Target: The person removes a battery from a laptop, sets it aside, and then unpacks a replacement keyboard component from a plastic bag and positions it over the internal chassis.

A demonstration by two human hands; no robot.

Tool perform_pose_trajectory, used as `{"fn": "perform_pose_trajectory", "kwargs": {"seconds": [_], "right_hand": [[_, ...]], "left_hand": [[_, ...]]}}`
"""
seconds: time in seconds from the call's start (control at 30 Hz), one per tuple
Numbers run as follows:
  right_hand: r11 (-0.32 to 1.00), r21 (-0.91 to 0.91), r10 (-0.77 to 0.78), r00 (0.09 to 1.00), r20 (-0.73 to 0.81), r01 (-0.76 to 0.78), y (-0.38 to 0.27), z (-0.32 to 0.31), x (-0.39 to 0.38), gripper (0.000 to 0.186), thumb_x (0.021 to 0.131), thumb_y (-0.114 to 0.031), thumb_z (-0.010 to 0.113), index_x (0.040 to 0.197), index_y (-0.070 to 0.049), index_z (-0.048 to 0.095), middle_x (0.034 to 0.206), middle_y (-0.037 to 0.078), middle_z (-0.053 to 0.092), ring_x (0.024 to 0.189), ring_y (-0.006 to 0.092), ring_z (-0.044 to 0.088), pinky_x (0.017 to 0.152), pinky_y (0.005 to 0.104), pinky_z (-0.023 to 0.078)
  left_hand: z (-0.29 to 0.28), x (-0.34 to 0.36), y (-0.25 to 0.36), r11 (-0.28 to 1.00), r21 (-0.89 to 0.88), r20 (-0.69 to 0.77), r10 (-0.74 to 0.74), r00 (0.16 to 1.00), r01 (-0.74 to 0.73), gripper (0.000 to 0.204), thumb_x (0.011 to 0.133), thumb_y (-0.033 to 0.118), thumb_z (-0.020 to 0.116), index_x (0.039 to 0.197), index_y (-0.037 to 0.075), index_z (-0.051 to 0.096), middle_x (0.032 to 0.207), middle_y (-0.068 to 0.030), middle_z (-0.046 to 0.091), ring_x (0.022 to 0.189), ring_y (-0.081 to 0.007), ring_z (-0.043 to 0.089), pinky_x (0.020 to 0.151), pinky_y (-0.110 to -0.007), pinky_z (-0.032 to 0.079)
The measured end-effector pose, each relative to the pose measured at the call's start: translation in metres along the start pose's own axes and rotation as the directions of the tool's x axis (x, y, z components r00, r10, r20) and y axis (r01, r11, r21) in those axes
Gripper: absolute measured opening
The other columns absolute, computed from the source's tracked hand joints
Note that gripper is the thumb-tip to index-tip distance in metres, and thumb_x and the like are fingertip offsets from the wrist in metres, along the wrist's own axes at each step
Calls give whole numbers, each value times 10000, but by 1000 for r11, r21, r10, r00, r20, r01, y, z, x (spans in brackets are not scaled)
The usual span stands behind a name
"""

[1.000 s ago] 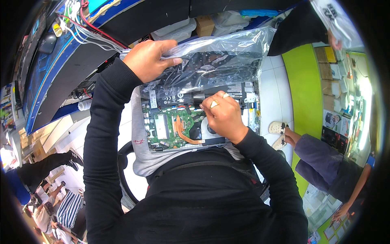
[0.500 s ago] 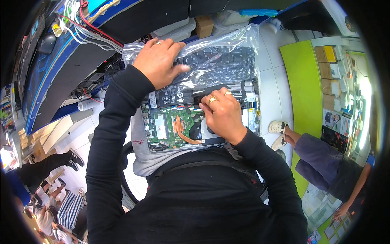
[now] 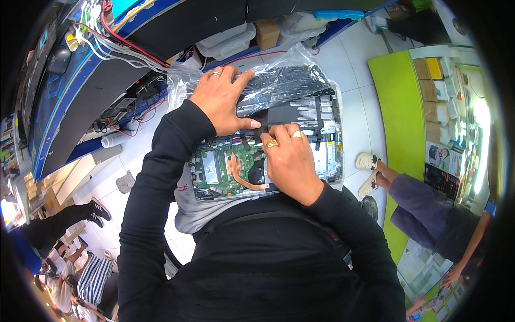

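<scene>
An opened laptop lies on my lap over grey fabric, with green circuit board, copper heat pipe and black battery exposed. A clear plastic bag covers the black keyboard part along its top. My left hand rests spread on the bag, its thumb reaching down toward the battery's left part. My right hand, with gold rings, is closed low over the battery's lower edge at the middle. Whatever is between its fingertips is hidden.
A curved desk with cables, mouse and devices stands left; plastic bins and a cardboard box sit ahead. A green counter with shelved goods is right. Other people's legs show right and at lower left.
My left hand has moved down and right, its fingers now spread on the bag. The bag's top has dropped, baring more battery. My right hand has shifted slightly downward.
</scene>
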State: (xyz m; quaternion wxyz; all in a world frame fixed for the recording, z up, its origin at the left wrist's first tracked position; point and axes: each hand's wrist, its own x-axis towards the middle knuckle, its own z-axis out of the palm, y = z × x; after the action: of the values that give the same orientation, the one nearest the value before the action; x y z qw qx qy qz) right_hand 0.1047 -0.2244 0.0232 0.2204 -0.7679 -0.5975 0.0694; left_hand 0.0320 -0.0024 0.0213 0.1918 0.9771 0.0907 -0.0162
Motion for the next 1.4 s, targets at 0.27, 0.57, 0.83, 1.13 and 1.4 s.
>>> {"fn": "perform_pose_trajectory", "kwargs": {"seconds": [0.27, 0.57, 0.83, 1.13, 1.4], "right_hand": [[1000, 8, -18, 1000, 25, 18, -6, 1, -6, 290, 744, -48, 668, 1028, 8, 669, 966, 111, 581, 950, 303, 557, 802, 428, 435], [952, 269, 180, 978, -107, -146, 30, 4, 25, 191, 840, -27, 701, 1014, 7, 631, 1048, 153, 649, 982, 372, 584, 882, 471, 449], [818, 454, 358, 931, 76, -352, 30, 5, 36, 137, 813, -43, 749, 908, -9, 656, 917, 111, 662, 875, 282, 630, 861, 407, 465], [888, 387, 218, 969, 118, -247, 31, 0, 34, 67, 818, -35, 709, 854, -57, 658, 782, 84, 649, 886, 288, 582, 899, 411, 371], [896, 391, 208, 977, 54, -212, 30, 3, 31, 53, 816, -29, 692, 807, -62, 652, 760, 75, 640, 877, 292, 574, 901, 406, 372]], "left_hand": [[2, -3, 4, 1000, -10, -31, -3, 1000, 3, 924, 688, 492, 870, 1421, 52, 521, 1232, -212, 558, 1162, -410, 545, 1025, -499, 430], [3, -5, 2, 999, -36, -50, 3, 999, -5, 923, 690, 544, 855, 1407, 67, 524, 1190, -220, 554, 1170, -410, 539, 1022, -513, 417], [3, -7, -1, 999, -41, -54, 6, 999, -8, 959, 654, 519, 887, 1417, 59, 533, 1243, -204, 560, 1172, -406, 538, 1025, -498, 423], [1, -11, -3, 996, -90, -40, 11, 999, -15, 1004, 641, 520, 892, 1436, 40, 511, 1279, -218, 537, 1197, -418, 522, 1060, -503, 403], [8, -11, 5, 1000, -18, -117, 16, 993, -18, 1048, 611, 611, 876, 1413, 40, 516, 1226, -230, 545, 1211, -410, 519, 1082, -525, 374]]}}
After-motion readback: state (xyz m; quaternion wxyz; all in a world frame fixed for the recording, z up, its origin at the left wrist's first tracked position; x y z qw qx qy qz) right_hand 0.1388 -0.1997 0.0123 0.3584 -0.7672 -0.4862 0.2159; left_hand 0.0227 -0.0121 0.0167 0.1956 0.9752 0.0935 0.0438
